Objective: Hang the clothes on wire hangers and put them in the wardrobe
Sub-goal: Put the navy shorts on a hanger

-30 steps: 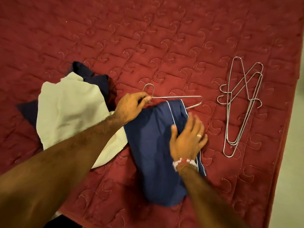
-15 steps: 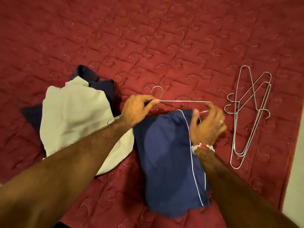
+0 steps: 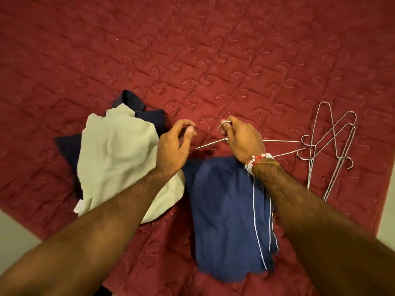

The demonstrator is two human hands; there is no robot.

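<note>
A wire hanger (image 3: 210, 143) lies on the red quilt with navy shorts (image 3: 224, 210), edged in white piping, draped over it and trailing toward me. My right hand (image 3: 241, 139) grips the hanger at its hook and neck. To the left of the hook, my left hand (image 3: 174, 147) hovers with its fingers loosely curled and nothing in them. The hanger's left arm runs toward its palm. The wardrobe is not in view.
A cream garment (image 3: 119, 159) lies left of the shorts on top of a dark navy one (image 3: 147, 113). Several spare wire hangers (image 3: 330, 146) lie in a heap at the right. The red quilted bed (image 3: 192, 50) ends near me, with pale floor (image 3: 388, 229) beyond.
My right hand left the shorts' upper right edge and took hold of the hanger's hook. My left hand let go of the hook and drew back to the left.
</note>
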